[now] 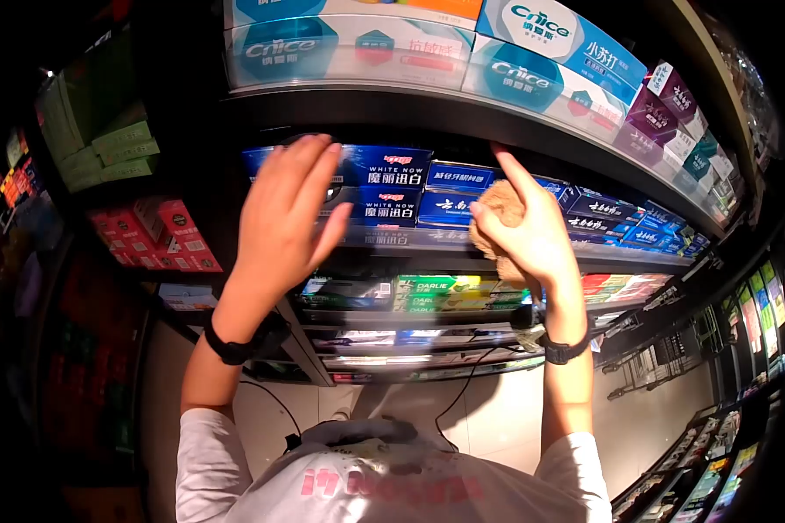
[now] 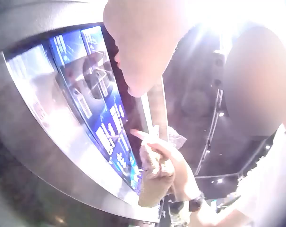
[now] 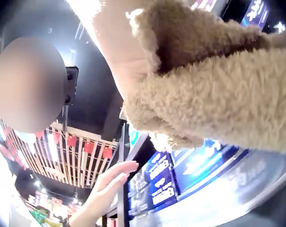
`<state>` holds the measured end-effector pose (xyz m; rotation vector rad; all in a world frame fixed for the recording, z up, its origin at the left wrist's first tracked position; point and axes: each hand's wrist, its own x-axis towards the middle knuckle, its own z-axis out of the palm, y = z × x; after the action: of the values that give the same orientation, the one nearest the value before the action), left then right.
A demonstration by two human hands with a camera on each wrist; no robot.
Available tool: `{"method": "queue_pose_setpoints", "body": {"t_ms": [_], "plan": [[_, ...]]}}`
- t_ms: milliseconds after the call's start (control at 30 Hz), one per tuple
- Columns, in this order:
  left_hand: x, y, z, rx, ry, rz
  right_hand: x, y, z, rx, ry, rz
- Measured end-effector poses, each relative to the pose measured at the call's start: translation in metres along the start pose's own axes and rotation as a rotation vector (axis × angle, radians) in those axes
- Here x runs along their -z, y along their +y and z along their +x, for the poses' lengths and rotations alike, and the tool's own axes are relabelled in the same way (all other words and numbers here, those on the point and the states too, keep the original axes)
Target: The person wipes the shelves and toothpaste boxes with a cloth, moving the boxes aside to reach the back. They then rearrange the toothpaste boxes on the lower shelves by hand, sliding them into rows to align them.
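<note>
Blue toothpaste boxes [image 1: 397,166] stand stacked on a shelf behind a clear front strip. The left hand [image 1: 290,213] is over the boxes at the shelf's left, fingers straight, holding nothing; whether it touches them I cannot tell. A brown fluffy cloth [image 1: 500,209] is gripped in the right hand [image 1: 536,231], its index finger stretched toward the underside of the upper shelf. In the right wrist view the cloth [image 3: 218,94] hangs in folds and hides the fingers. The left wrist view shows the cloth [image 2: 154,175] beside the boxes [image 2: 110,127].
An upper shelf with Cnice boxes [image 1: 519,78] overhangs the hands. Below are shelves with Darlie boxes [image 1: 432,292]. Red boxes [image 1: 153,235] and green boxes [image 1: 122,144] stand to the left. Black cables [image 1: 275,401] trail near the floor, and a wire rack [image 1: 654,366] is at the right.
</note>
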<state>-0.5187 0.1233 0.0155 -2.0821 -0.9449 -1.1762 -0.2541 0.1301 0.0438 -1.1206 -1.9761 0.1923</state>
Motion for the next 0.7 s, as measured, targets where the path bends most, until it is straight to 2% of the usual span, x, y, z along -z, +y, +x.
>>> {"method": "queue_pose_setpoints", "body": {"t_ms": [67,133,200,267,333,367,433,467,533,567,633,700], "plan": [[-0.006,0.009,0.009,0.034,-0.087,0.028,0.007,0.015,-0.005,-0.026,0.028,-0.09],[-0.008,0.013,0.021,0.023,-0.09,0.118,0.012,0.016,-0.009,-0.054,-0.014,-0.045],[-0.002,0.015,0.032,0.143,-0.265,0.106,0.013,0.019,-0.006,0.01,-0.064,-0.056],[-0.005,0.007,0.036,0.091,-0.252,0.187,0.01,0.013,0.003,0.088,-0.197,-0.01],[-0.002,0.003,0.045,0.105,-0.363,0.282,0.002,0.011,0.021,0.096,-0.234,0.093],[-0.001,0.0,0.051,0.101,-0.369,0.295,0.0,0.005,0.03,0.042,-0.288,0.169],[-0.002,-0.004,0.062,0.256,-0.554,0.256,-0.004,-0.005,0.044,-0.05,-0.356,0.273],[-0.006,-0.009,0.062,0.259,-0.552,0.261,-0.007,-0.005,0.051,-0.041,-0.415,0.331],[-0.014,-0.015,0.058,0.105,-0.348,0.225,-0.003,-0.018,0.061,-0.309,-0.541,0.313],[-0.015,-0.017,0.055,0.111,-0.345,0.228,-0.01,-0.011,0.064,-0.332,-0.556,0.419],[-0.008,-0.014,0.057,0.17,-0.53,0.23,-0.012,-0.015,0.063,-0.359,-0.579,0.495],[-0.006,-0.017,0.053,0.141,-0.506,0.22,-0.013,-0.015,0.063,-0.406,-0.636,0.608]]}}
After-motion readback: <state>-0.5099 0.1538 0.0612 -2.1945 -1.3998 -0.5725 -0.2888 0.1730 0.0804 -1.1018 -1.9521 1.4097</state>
